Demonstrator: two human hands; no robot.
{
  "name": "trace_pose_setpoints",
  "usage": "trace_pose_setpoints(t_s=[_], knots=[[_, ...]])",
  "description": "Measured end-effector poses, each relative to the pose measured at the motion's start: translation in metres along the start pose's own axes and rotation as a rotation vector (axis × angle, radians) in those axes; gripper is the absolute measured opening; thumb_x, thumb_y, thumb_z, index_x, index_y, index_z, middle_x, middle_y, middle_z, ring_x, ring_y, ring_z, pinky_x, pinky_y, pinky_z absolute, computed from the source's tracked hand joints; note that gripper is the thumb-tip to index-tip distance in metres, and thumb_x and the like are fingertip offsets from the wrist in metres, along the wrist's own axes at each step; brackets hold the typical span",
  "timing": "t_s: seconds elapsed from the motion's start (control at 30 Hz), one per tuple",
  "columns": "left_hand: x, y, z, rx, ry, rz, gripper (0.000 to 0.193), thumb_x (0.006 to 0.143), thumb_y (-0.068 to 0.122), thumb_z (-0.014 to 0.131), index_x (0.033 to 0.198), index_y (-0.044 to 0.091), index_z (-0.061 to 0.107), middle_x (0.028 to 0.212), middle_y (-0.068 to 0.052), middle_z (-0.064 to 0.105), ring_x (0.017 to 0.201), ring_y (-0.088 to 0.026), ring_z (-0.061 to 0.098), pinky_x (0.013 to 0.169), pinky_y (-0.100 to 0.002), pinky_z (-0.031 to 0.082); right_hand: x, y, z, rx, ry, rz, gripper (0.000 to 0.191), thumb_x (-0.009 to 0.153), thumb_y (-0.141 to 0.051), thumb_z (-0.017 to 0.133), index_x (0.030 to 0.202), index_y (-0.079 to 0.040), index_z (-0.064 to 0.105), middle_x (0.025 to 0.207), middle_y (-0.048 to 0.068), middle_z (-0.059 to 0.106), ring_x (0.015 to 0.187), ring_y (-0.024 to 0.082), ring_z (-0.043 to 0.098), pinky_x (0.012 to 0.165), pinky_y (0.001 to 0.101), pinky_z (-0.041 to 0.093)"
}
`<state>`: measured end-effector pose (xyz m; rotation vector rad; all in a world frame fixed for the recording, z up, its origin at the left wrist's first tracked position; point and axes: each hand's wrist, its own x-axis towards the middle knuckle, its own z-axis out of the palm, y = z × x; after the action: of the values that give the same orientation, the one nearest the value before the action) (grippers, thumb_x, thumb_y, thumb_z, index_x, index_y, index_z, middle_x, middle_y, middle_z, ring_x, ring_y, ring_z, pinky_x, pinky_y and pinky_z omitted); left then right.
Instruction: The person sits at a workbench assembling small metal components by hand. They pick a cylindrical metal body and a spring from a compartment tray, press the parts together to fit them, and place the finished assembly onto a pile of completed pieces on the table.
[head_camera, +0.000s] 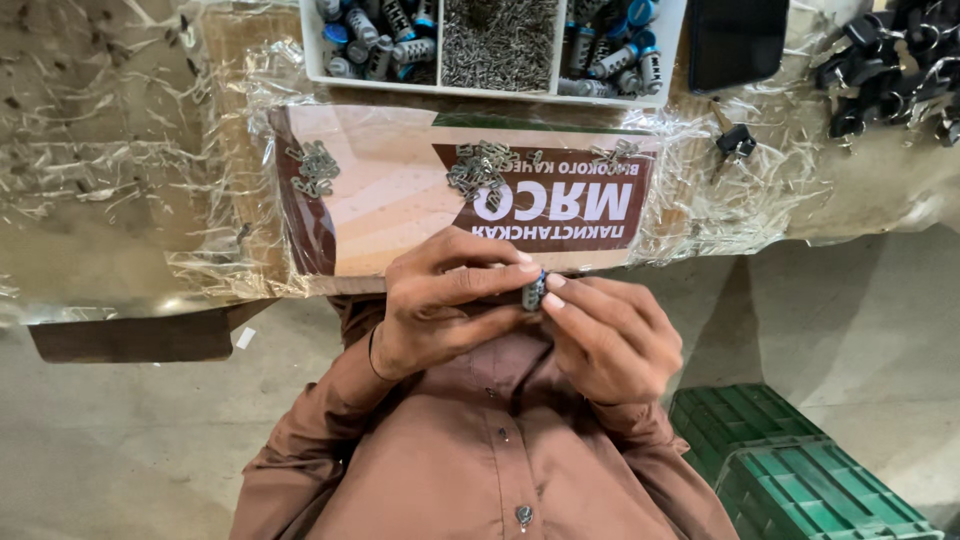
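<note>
My left hand (440, 300) and my right hand (610, 335) meet in front of my chest, just below the table edge. Between their fingertips they pinch one small metal lock cylinder with a blue end (534, 290). The left thumb and forefinger grip it from the left, and the right fingertips touch it from the right. Most of the cylinder is hidden by the fingers. On the plastic-wrapped printed board (380, 200) above the hands lie small heaps of flat metal pieces (478, 170), with another heap (315, 168) farther left.
A white divided tray (438, 88) at the table's far side holds blue-capped cylinders (375, 40) and a pile of tiny pins (498, 40). A black phone (735, 40), one black-headed key (735, 140) and a heap of black keys (890, 60) lie right. A green crate (800, 470) stands on the floor.
</note>
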<state>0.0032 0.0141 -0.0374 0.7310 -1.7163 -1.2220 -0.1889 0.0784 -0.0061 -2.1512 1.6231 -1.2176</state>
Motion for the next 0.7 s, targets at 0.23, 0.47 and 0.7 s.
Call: trace_pose_setpoints(t_s=[0.23,0.47,0.7], knots=[[0.001,-0.001,-0.008,0.082,0.033,0.078,0.042,0.080,0.007,0.090,0.119,0.010,0.076,0.115,-0.005,0.071,0.096,-0.020,0.068,0.084,-0.031,0.057,-0.012,-0.005,0.000,0.110,-0.061,0.249,0.021,0.091,0.004,0.077,0.112,0.000,0.071,0.095,0.016,0.076,0.085,0.022,0.077,0.071,0.0256,0.059],[-0.006,-0.002,-0.022,-0.036,0.034,0.128,0.043,0.080,0.005,0.091,0.119,0.009,0.074,0.118,-0.007,0.072,0.095,-0.019,0.069,0.083,-0.031,0.057,-0.015,0.000,0.020,0.712,-0.110,0.770,0.032,0.099,-0.006,0.072,0.128,0.002,0.063,0.106,0.015,0.072,0.090,0.013,0.070,0.079,0.0267,0.058],[-0.049,0.005,-0.083,-0.139,0.338,0.001,0.043,0.079,0.004,0.094,0.117,0.005,0.073,0.118,-0.012,0.071,0.095,-0.016,0.070,0.078,-0.025,0.060,0.029,-0.026,0.090,0.044,-0.345,0.163,0.033,0.105,-0.021,0.072,0.134,-0.007,0.065,0.114,0.007,0.066,0.096,0.018,0.063,0.083,0.0354,0.055]])
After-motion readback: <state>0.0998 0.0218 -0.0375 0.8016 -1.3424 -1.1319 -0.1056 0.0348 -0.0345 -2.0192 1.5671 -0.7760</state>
